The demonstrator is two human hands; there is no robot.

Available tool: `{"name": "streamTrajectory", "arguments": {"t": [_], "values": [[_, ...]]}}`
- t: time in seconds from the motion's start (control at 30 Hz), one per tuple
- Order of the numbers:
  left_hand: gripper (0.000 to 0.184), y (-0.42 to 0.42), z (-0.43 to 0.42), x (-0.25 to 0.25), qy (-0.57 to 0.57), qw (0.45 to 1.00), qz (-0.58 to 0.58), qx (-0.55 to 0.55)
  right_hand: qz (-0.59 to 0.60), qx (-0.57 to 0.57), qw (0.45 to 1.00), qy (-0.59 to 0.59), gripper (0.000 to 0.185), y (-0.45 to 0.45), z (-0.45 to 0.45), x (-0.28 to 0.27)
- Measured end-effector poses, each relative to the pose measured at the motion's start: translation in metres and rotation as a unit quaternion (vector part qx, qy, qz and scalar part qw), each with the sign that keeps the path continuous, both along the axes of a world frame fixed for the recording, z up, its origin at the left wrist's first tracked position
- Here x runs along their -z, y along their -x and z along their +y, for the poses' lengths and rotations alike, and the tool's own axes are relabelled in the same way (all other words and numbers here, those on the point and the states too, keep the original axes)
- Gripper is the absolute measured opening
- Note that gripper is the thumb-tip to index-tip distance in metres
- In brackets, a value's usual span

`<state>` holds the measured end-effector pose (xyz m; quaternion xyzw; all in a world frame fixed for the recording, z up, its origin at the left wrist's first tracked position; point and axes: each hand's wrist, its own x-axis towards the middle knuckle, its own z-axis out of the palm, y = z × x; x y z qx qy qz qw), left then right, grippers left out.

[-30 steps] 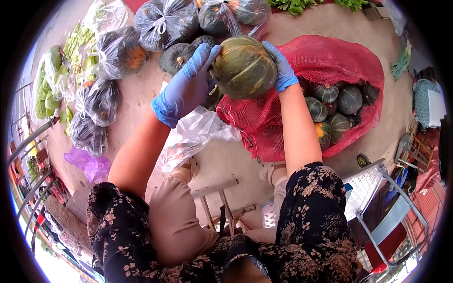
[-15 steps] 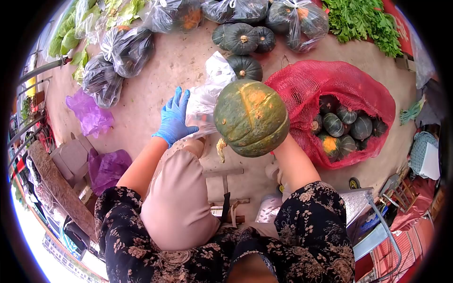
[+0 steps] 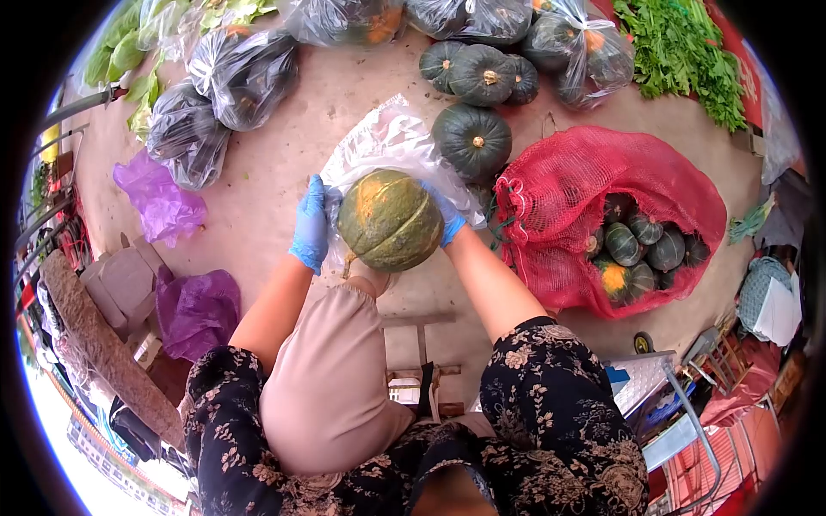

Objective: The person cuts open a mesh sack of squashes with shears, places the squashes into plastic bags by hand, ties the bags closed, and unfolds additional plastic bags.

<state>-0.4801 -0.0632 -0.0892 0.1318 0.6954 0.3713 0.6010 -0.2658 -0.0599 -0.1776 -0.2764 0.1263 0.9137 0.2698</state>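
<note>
A large green pumpkin (image 3: 390, 220) with an orange patch and a ribbed rind is held up in front of me, its dry stem pointing down to the left. My right hand (image 3: 447, 215), in a blue glove, grips its right side, with the fingers partly hidden behind it. On the left side is my left hand (image 3: 311, 227), also blue-gloved, its palm turned to the pumpkin and its fingers curving behind. Whether that palm presses on the rind is hard to see. Behind the pumpkin lies a crumpled white plastic bag (image 3: 379, 138).
A red mesh sack (image 3: 559, 189) on the right holds several small pumpkins. Dark green pumpkins (image 3: 471, 140) sit beyond the white bag. Bagged pumpkins (image 3: 249, 77) lie at the back, near leafy greens (image 3: 684, 56). Purple bags (image 3: 163, 202) lie to the left.
The pumpkin has moved left and slightly down in my right hand. My left hand has turned from spread fingers to the pumpkin's side. The white bag now lies more spread out behind it.
</note>
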Motion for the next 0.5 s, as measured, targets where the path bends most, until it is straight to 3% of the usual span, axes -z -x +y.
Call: {"name": "streamTrajectory", "arguments": {"t": [0.1, 0.2, 0.23, 0.37, 0.5], "values": [[0.042, -0.003, 0.007, -0.031, -0.043, 0.995, -0.090, 0.025, 0.010, 0.017, 0.999, 0.029, 0.048, 0.002, 0.014, -0.006], [0.050, -0.005, 0.028, -0.041, -0.089, 0.967, -0.033, 0.238, -0.009, 0.022, 1.000, 0.015, 0.050, 0.008, 0.029, -0.013], [0.050, -0.004, 0.035, -0.037, -0.045, 0.968, -0.035, 0.245, 0.001, 0.019, 1.000, 0.013, 0.051, 0.012, 0.031, -0.003], [0.028, 0.005, 0.049, -0.021, -0.102, 0.962, 0.026, 0.253, 0.011, 0.024, 0.998, 0.048, 0.051, 0.013, 0.037, -0.014], [0.027, 0.017, 0.053, -0.047, -0.100, 0.961, 0.093, 0.239, 0.019, 0.010, 0.998, 0.063, 0.054, 0.017, 0.045, -0.011]]}}
